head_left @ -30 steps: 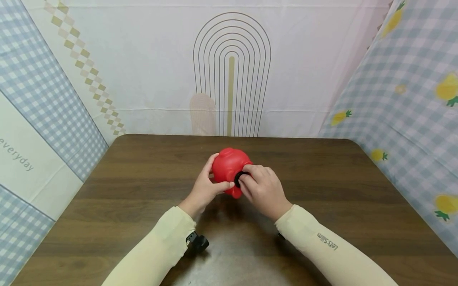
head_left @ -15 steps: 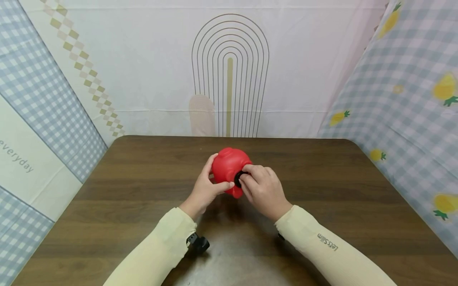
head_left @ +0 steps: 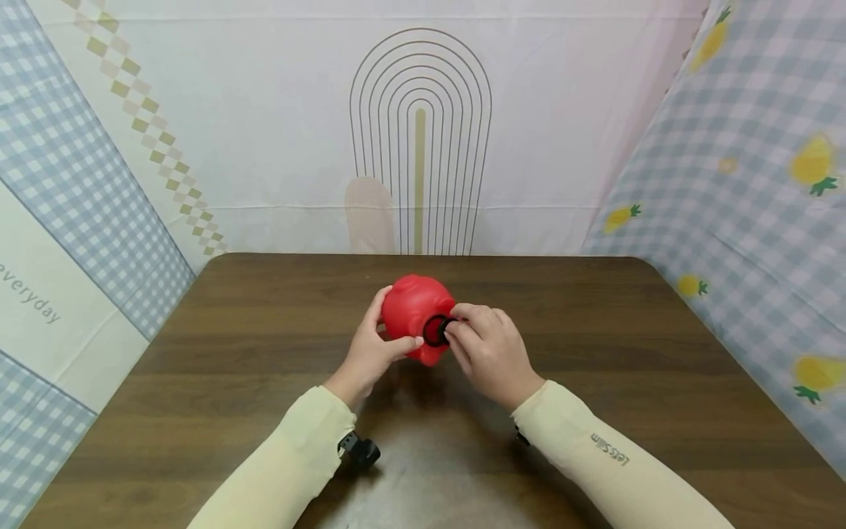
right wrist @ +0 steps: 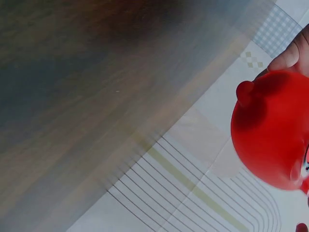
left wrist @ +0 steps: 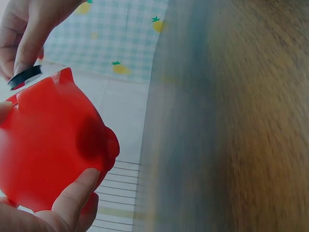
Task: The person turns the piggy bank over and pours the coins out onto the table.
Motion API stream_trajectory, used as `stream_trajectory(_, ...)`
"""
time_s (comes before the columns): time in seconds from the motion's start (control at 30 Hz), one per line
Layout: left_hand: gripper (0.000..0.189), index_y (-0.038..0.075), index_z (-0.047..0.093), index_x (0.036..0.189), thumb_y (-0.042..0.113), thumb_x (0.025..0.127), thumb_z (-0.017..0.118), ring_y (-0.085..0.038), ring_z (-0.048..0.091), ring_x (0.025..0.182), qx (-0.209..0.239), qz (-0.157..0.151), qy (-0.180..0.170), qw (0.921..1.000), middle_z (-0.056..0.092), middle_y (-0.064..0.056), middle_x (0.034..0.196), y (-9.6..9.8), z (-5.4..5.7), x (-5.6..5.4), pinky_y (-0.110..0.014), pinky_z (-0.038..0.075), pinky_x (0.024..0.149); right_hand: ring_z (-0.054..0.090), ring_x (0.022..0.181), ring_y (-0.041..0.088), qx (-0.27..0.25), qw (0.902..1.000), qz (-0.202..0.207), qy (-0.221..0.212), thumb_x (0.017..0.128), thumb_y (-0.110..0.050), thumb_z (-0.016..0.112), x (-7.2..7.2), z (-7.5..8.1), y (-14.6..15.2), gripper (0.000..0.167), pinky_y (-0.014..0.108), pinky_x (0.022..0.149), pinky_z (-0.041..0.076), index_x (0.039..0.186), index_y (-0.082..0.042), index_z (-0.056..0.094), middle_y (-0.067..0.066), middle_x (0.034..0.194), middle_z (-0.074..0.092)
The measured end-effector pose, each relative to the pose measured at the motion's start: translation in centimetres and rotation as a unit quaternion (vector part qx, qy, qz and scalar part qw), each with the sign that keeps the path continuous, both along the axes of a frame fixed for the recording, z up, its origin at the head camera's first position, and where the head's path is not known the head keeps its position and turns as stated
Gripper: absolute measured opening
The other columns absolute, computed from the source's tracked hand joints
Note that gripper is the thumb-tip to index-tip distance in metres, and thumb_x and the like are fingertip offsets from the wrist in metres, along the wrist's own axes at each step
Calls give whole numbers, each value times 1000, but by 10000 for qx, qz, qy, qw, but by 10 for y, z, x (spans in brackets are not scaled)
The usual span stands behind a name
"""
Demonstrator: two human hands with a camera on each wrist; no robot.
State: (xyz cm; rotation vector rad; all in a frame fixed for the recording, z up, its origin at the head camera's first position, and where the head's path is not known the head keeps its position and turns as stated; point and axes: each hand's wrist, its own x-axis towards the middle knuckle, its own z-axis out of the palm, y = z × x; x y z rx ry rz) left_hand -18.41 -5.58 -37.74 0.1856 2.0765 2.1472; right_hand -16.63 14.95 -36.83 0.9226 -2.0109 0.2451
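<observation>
My left hand [head_left: 366, 356] grips a round red piggy bank [head_left: 413, 305] from the left, thumb along its near side. Short rounded feet and an ear stick out from the red body [right wrist: 273, 130]. With thumb and fingers my right hand [head_left: 499, 353] pinches a round black plug [left wrist: 26, 77] at the bank's right side. In the left wrist view the plug is tilted, its edge standing out from the red surface. A black ring shape with red inside it shows beside the right fingertips in the head view.
Both hands are over a dark wooden table [head_left: 264, 382]. Behind it hangs a white patterned cloth [head_left: 284, 132], with blue checked cloth [head_left: 714, 191] at the sides. A black wrist camera [head_left: 360, 450] sits below the left sleeve.
The black plug, earlier flush at the bank's side, now stands out between the right fingers, showing a black ring. The left hand and piggy bank have shifted slightly left.
</observation>
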Motion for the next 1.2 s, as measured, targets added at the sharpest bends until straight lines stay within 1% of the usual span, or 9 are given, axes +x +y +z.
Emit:
stream_trajectory(0.1,83,32,33,146,5,79,73,-33,44,121,-35,61,32,10000,42,-12,137,-3,-1,-1,-40,57,80,60,93,25,-48,9999,-22,-159,90,-11,63,0,-2,4,9,41,74,51,89,-3,68,12,105,61)
stream_trajectory(0.23,83,32,33,145,4,79,73,-32,43,122,-20,107,38,9999,42,-11,137,-6,-1,-2,-41,57,80,60,92,26,-101,9994,-77,-335,86,-8,67,-2,-4,10,6,42,73,52,88,-3,69,12,105,62)
stream_trajectory(0.4,85,33,32,146,4,78,74,-32,43,123,-61,114,16,9999,41,-10,137,-7,1,-2,-41,57,80,61,92,28,-169,9981,-216,-547,82,-6,71,-6,-6,16,7,44,73,52,87,-3,69,13,105,63)
stream_trajectory(0.53,85,33,32,146,5,78,75,-32,42,123,-84,100,10,9999,41,-9,138,-7,1,-2,-41,56,81,62,89,30,-275,9970,-309,-657,83,-5,69,-11,-10,22,4,46,71,52,86,-3,68,14,103,63)
stream_trajectory(0.67,85,33,32,146,5,78,75,-32,42,123,-80,105,23,9999,41,-9,138,-7,1,-2,-42,56,81,62,88,32,-325,9956,-433,-766,83,-5,69,-14,-13,29,5,47,71,51,87,-2,68,15,104,62)
stream_trajectory(0.87,86,33,31,146,5,77,75,-32,42,123,-70,109,32,9999,41,-9,138,-7,0,-2,-42,56,81,62,91,31,-283,9927,-683,-952,80,-5,74,-19,-15,37,9,48,73,52,86,-3,68,15,105,63)
stream_trajectory(1.2,84,35,34,144,5,77,76,-30,43,123,-100,91,18,9999,42,-7,137,-5,3,-2,-41,56,81,62,92,30,-159,9841,-1074,-1403,82,-6,73,-27,-20,52,7,48,73,52,86,-4,69,14,107,62)
